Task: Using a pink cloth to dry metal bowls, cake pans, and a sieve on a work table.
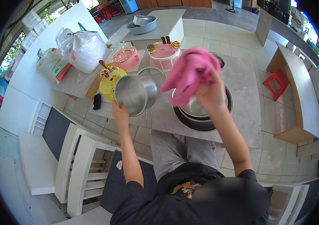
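Pink cloth (189,73) hangs in loose folds in the head view, gripped by the right hand (211,98) and raised over the right part of the grey worktop (244,112). Below it sits a wide, dark-walled bowl (189,123) with a lighter pan (197,108) nested inside; cloth and hand hide part of both. The left hand (120,107) has its fingers closed on the near-left rim of a steel pot (129,95), which it holds above the left part of the worktop.

The step in hand looks like wiping metalware, with the cloth apart from the pot just now. Bringing cloth to pot would call for a steady left grip and a leftward sweep of the right hand, clear of the cakes.

The pot is tipped on its side: its mouth seems to face left and up toward the viewer, its base right. Its long axis, from mouth to base, runs roughly left to right. Behind it, partly covered, is a sieve (157,74), its thin handle pointing near; whether pot and sieve touch I cannot tell.

A yellow cake (107,88) stands just beside the pot on its far-left side. Farther off are a pink cake (128,62) ringed with beads and, to its right, a white-banded cake (162,61).
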Motion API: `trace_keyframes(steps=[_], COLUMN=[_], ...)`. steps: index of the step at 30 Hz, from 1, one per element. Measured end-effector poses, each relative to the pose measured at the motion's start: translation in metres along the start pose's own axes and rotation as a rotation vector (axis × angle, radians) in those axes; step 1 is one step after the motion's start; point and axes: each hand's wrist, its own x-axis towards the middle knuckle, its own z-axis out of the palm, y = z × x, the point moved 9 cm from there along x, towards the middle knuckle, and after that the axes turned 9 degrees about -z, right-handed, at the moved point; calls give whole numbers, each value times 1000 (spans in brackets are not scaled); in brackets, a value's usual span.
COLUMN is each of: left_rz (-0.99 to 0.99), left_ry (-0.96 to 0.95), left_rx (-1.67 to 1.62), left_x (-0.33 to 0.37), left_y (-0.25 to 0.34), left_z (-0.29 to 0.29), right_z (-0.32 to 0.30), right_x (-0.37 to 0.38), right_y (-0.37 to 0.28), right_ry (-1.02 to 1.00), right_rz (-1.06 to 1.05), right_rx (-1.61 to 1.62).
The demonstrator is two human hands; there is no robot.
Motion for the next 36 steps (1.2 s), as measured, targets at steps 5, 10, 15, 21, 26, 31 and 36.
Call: trace_keyframes(steps=[5,10,15,21,26,31,36], left_rz=[-220,-340,37,488,640,636,587], left_ry=[-113,-126,137,-463,-466,-497,-657], left_rx=[320,317,743,44,434,511,576], left_x=[7,7,-8,-90,-118,-111,-101], left_y=[-82,-103,-9,142,161,157,156], left_z=[-10,-10,-16,103,174,193,192], right_z=[-20,-57,-107,-113,-115,-159,-159], right_x=[-5,-24,-53,-74,-88,-90,-82], right_y=[-92,-156,-164,-130,-122,-118,-114], right_ry=[-61,87,314,209,62,134,115], right_rz=[-208,-454,-356,-123,-488,-350,-375], right_rx=[123,-268,-477,-992,-1648,-1457,-1270])
